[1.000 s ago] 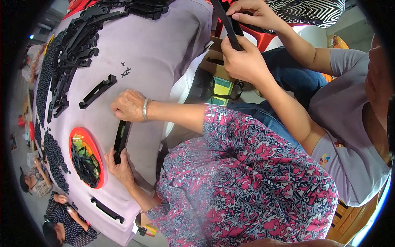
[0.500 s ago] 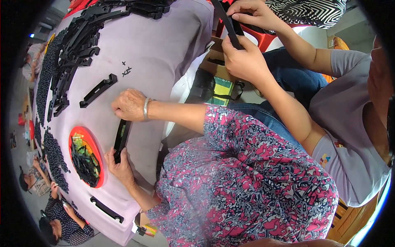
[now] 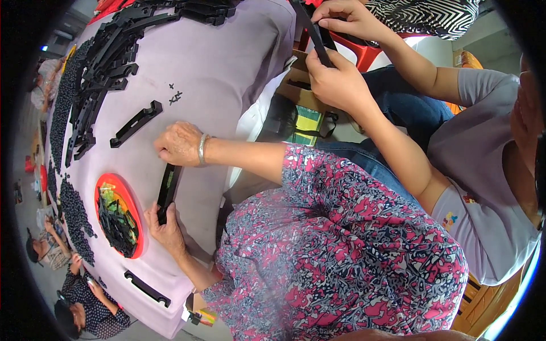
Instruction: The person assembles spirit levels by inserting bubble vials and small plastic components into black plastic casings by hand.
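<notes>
Lavender cloth-covered table (image 3: 199, 51). Long black plastic bar (image 3: 166, 190) right of red oval tray (image 3: 109, 178): left hand (image 3: 168, 232) pinches one end; right hand (image 3: 181, 143) curled at other, can't tell if gripping. Bar unmoved since second ago: likely steadying.

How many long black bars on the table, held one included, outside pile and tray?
3: one bar between the right hand and left hand, one near the pile, one below the red tray. More may be hidden.
</notes>
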`<state>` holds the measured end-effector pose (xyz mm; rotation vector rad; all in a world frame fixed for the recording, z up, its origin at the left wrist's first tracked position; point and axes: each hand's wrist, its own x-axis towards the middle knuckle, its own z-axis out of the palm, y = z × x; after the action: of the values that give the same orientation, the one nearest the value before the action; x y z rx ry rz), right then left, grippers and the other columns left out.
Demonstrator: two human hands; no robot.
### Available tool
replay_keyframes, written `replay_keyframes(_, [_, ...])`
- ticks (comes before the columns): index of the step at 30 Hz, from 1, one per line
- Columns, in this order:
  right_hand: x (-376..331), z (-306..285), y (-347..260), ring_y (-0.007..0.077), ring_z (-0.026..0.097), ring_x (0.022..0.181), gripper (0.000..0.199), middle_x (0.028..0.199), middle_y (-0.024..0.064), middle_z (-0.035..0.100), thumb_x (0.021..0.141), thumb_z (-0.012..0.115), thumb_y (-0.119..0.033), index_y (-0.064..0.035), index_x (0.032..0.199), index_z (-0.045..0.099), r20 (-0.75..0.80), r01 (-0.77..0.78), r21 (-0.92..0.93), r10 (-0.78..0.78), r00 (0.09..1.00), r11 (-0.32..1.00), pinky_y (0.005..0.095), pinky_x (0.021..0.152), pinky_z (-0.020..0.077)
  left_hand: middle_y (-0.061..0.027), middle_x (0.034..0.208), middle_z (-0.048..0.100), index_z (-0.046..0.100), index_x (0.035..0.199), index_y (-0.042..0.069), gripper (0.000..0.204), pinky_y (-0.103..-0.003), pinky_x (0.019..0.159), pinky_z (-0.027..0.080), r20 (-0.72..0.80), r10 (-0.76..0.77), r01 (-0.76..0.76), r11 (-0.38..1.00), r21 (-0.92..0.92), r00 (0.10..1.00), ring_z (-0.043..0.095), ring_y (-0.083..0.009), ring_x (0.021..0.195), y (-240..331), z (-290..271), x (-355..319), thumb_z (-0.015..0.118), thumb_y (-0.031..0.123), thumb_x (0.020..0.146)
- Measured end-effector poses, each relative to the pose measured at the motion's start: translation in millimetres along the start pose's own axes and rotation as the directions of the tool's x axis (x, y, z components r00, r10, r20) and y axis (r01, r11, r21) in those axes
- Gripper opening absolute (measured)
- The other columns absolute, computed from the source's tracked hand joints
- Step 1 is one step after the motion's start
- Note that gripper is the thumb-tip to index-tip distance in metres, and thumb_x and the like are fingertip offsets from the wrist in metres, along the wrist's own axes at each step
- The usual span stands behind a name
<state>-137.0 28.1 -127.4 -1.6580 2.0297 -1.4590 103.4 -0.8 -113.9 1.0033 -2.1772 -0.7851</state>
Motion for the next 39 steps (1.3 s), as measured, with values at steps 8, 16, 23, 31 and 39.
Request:
replay_keyframes(8, [0, 5, 2, 0.0396, 0.065, 0.070, 0.014, 0.070, 0.0175, 0.066, 0.075, 0.059, -0.019, -0.0092, 0.071, 0.068, -0.002, -0.007, 0.017, 0.007, 1.000, 1.000, 0.0508, 0.070, 0.0525, -0.0082, 0.093, 0.053, 0.064, 0.110, -0.005, 0.034, -0.031, 0.080, 0.047, 0.005, 0.007, -0.007, 1.000, -0.020, 1.000, 0.055, -0.0208, 0.087, 2, -1, -1, 0.077, 0.002, 0.079])
replay_keyframes(16, [1, 5, 5, 0.0403, 0.065, 0.071, 0.014, 0.072, 0.0167, 0.067, 0.075, 0.059, -0.019, -0.0095, 0.073, 0.069, -0.002, 0.008, -0.013, -0.008, 1.000, 1.000, 0.0505, 0.071, 0.0532, -0.0083, 0.094, 0.054, 0.064, 0.111, -0.004, 0.035, -0.031, 0.079, 0.047, 0.001, 0.022, -0.022, 1.000, -0.018, 1.000, 0.055, -0.0206, 0.088, -2, 1, 2, 0.077, 0.000, 0.078])
replay_keyframes(23, [1, 3, -2, 0.0391, 0.066, 0.073, 0.014, 0.071, 0.0163, 0.067, 0.076, 0.060, -0.020, -0.0092, 0.073, 0.069, 0.010, 0.001, 0.032, -0.001, 1.000, 0.999, 0.0500, 0.071, 0.0530, -0.0079, 0.096, 0.055, 0.065, 0.111, -0.004, 0.035, -0.031, 0.080, 0.048, -0.004, 0.011, -0.011, 1.000, -0.002, 1.000, 0.055, -0.0200, 0.089, -1, -3, -2, 0.076, 0.000, 0.078])
replay_keyframes(31, [1, 2, 0, 0.0386, 0.066, 0.072, 0.014, 0.071, 0.0156, 0.067, 0.076, 0.060, -0.020, -0.0101, 0.072, 0.069, 0.012, -0.002, 0.011, 0.002, 1.000, 1.000, 0.0503, 0.071, 0.0523, -0.0072, 0.095, 0.054, 0.065, 0.110, -0.004, 0.034, -0.030, 0.081, 0.047, -0.011, 0.013, -0.013, 0.999, -0.043, 1.000, 0.054, -0.0190, 0.089, -4, 0, -1, 0.076, -0.001, 0.078])
replay_keyframes(39, [1, -1, 3, 0.0383, 0.065, 0.071, 0.013, 0.070, 0.0157, 0.066, 0.075, 0.060, -0.019, -0.0100, 0.072, 0.068, 0.004, -0.016, -0.002, 0.016, 1.000, 1.000, 0.0497, 0.071, 0.0523, -0.0077, 0.097, 0.055, 0.064, 0.111, -0.004, 0.035, -0.030, 0.081, 0.047, 0.004, -0.008, 0.008, 1.000, -0.019, 1.000, 0.055, -0.0194, 0.089, 4, 4, 2, 0.076, 0.001, 0.079])
